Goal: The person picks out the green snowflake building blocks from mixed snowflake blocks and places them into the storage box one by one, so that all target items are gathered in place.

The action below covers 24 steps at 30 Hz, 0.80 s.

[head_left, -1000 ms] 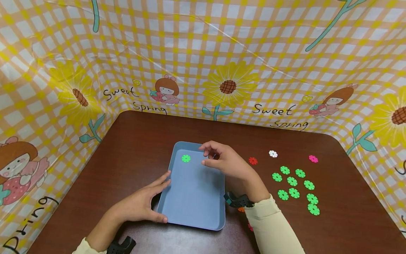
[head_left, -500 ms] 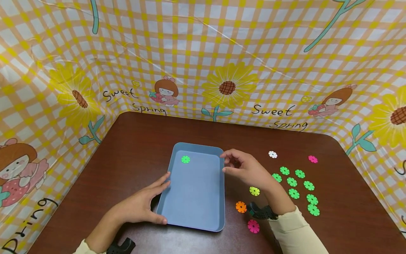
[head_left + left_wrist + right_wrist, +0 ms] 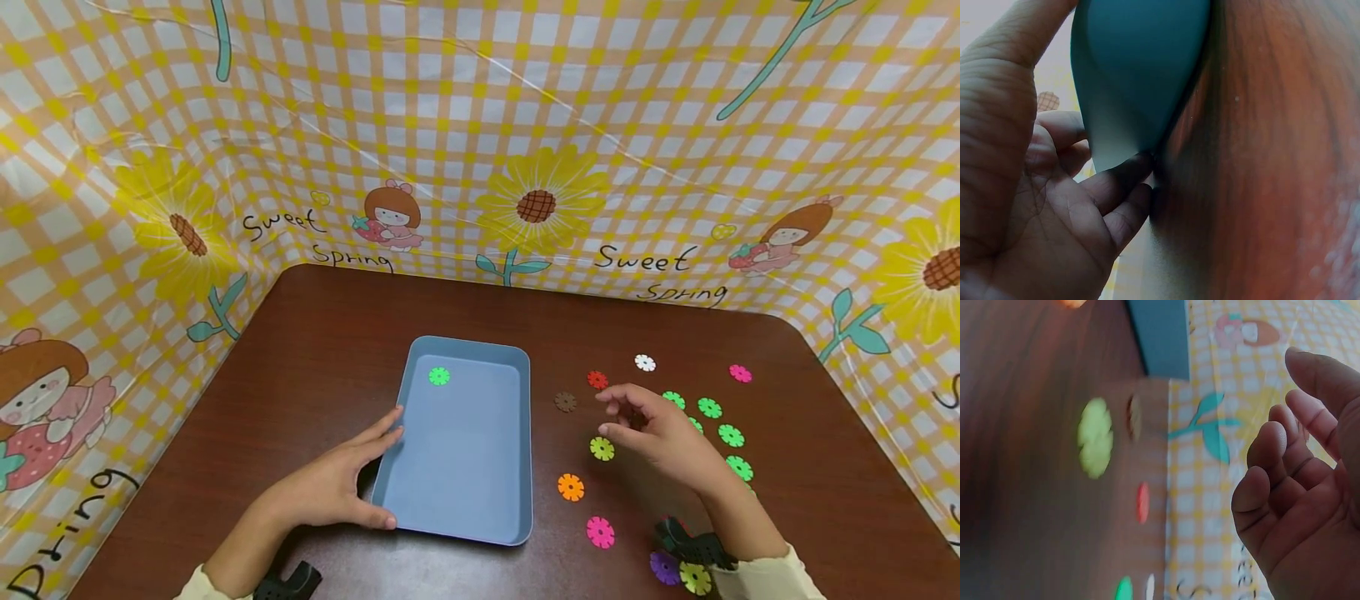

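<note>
A blue-grey rectangular tray [image 3: 457,450] lies on the table, with one green notched plastic disc [image 3: 439,377] inside near its far left corner. My left hand [image 3: 330,487] is spread against the tray's left side, fingertips on the long wall and thumb at the near left corner. In the left wrist view, fingertips of that hand [image 3: 1066,206] meet the tray's lower edge. My right hand [image 3: 656,429] hovers over the table right of the tray, fingers loosely bent and holding nothing. Close by its fingertips are a red disc [image 3: 597,380], a yellow disc [image 3: 602,448] and a brown disc [image 3: 566,402].
Several green discs [image 3: 731,436] lie right of and partly behind the right hand. A white disc [image 3: 645,362] and a pink disc [image 3: 740,373] are farther back. Nearer me are orange [image 3: 571,487], pink [image 3: 600,532] and purple [image 3: 664,568] discs. A checked cloth [image 3: 450,108] walls the table.
My right hand has moved from over the tray rightward and toward me, above the loose discs, uncovering the brown, yellow and orange ones. The left hand and tray have stayed in place.
</note>
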Each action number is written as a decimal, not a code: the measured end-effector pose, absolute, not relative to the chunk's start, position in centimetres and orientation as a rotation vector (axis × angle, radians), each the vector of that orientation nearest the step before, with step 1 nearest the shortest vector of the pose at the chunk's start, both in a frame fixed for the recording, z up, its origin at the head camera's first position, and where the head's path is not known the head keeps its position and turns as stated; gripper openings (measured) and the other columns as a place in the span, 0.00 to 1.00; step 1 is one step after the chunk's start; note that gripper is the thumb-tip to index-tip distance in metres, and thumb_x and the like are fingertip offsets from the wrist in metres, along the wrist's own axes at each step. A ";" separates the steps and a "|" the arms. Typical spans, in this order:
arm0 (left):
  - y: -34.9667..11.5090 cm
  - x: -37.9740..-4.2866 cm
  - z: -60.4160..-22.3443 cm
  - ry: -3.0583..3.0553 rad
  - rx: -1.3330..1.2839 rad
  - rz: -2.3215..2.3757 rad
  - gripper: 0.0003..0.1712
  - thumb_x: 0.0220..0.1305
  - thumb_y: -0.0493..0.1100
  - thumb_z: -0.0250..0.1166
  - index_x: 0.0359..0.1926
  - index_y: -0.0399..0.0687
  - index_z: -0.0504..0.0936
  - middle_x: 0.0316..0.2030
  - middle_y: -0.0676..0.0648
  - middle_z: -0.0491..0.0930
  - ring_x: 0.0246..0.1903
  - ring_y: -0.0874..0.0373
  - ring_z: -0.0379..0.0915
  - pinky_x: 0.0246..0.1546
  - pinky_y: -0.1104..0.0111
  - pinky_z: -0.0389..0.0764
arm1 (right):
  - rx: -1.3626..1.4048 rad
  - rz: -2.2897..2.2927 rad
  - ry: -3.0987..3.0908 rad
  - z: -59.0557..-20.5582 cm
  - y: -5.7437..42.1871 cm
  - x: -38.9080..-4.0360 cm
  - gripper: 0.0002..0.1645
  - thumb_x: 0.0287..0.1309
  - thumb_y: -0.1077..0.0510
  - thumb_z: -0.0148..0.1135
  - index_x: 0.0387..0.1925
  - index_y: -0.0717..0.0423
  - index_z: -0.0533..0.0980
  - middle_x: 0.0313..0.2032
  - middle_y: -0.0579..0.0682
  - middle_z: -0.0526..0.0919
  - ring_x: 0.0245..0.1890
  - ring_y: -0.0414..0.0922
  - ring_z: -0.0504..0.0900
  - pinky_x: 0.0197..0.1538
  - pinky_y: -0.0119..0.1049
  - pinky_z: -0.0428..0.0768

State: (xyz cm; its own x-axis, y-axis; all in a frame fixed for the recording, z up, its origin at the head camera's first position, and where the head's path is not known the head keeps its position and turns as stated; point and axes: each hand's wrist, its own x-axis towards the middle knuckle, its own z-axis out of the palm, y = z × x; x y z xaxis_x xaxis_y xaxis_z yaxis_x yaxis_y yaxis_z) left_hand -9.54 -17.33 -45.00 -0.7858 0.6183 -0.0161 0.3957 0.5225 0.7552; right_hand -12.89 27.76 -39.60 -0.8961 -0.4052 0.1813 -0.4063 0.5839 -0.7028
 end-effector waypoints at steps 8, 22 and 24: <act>-17.3 -9.5 -45.0 2.474 0.827 1.133 0.67 0.45 0.64 0.78 0.77 0.40 0.54 0.79 0.55 0.39 0.75 0.60 0.40 0.67 0.51 0.60 | 0.576 1.101 -2.825 -40.4 31.7 -11.2 0.18 0.59 0.62 0.70 0.50 0.54 0.76 0.31 0.44 0.75 0.30 0.40 0.73 0.30 0.32 0.73; -17.3 -9.4 -44.8 2.485 0.837 1.118 0.66 0.46 0.63 0.78 0.76 0.39 0.55 0.79 0.54 0.40 0.75 0.58 0.41 0.67 0.50 0.60 | 0.440 0.916 -2.874 -42.1 35.8 -10.3 0.21 0.57 0.60 0.72 0.52 0.54 0.78 0.38 0.48 0.79 0.31 0.37 0.75 0.33 0.30 0.73; -17.3 -9.4 -44.9 2.487 0.845 1.121 0.66 0.46 0.64 0.78 0.76 0.39 0.55 0.79 0.53 0.40 0.75 0.55 0.41 0.66 0.50 0.60 | 0.442 0.886 -2.883 -42.2 36.1 -10.4 0.21 0.56 0.61 0.73 0.51 0.55 0.78 0.36 0.47 0.78 0.30 0.36 0.74 0.32 0.30 0.74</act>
State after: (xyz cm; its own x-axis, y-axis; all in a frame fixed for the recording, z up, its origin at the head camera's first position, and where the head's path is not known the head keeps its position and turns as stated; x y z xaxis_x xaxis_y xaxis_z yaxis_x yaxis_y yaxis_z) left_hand -9.41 -17.33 -44.86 -0.7880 0.6154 -0.0178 0.3943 0.5268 0.7530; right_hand -10.37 36.08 -42.23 -0.9536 -0.2467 0.1725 -0.3010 0.7894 -0.5350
